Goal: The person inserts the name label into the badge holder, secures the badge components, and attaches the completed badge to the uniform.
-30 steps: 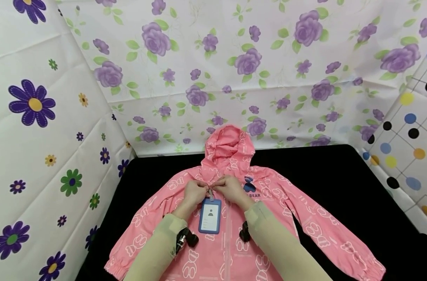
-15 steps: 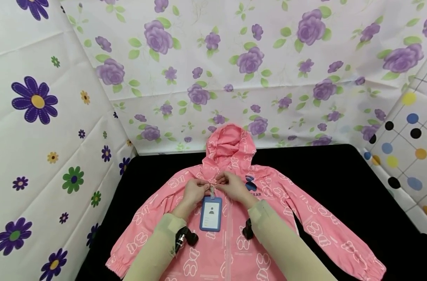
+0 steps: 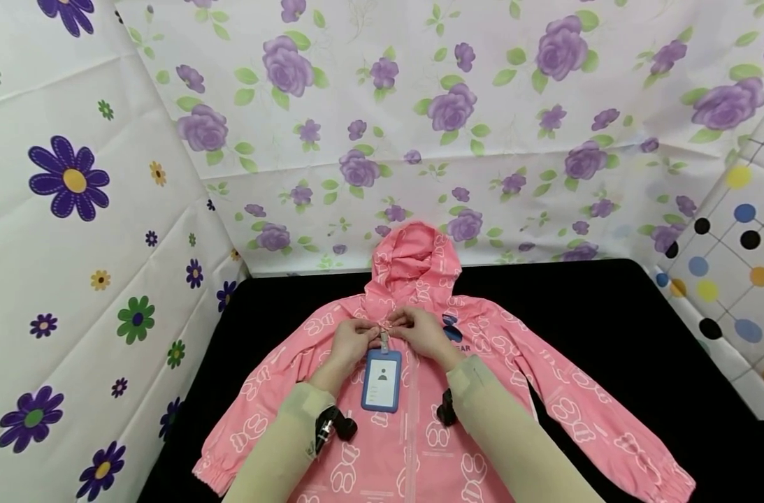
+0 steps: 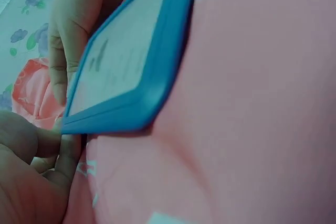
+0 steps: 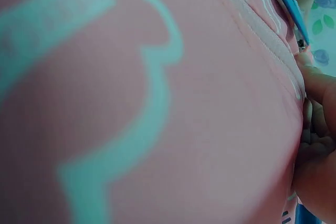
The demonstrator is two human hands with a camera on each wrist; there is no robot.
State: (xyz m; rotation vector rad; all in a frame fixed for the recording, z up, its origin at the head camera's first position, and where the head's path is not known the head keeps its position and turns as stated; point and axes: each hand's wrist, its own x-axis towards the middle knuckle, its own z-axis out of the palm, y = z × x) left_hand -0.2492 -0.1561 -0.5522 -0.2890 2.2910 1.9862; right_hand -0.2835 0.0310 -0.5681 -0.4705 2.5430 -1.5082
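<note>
A pink hooded jacket point(image 3: 444, 433) with white bear outlines lies spread out, front up, hood at the far side. On its upper chest lies a blue-framed ID badge holder point(image 3: 382, 381) with a metal clip point(image 3: 384, 341) at its top. My left hand point(image 3: 350, 344) pinches beside the clip, left of the zip line. Opposite it, my right hand point(image 3: 422, 332) pinches the jacket's fabric by the clip with thumb and forefinger. The left wrist view shows the badge holder point(image 4: 126, 61) close up, both hands at its top end. Fingertips partly hide the exact grip.
The jacket lies on a black tabletop point(image 3: 564, 293). Behind stands a white cloth point(image 3: 507, 133) with purple roses; a daisy-print cloth point(image 3: 105, 237) borders the left, a dotted one point(image 3: 734, 279) the right. The jacket's sleeve point(image 3: 595, 412) stretches toward the front right.
The right hand's fingertips have shifted slightly upward and spread a little at the clip. The badge holder stays almost in place on the jacket; the whole view has drifted slightly right.
</note>
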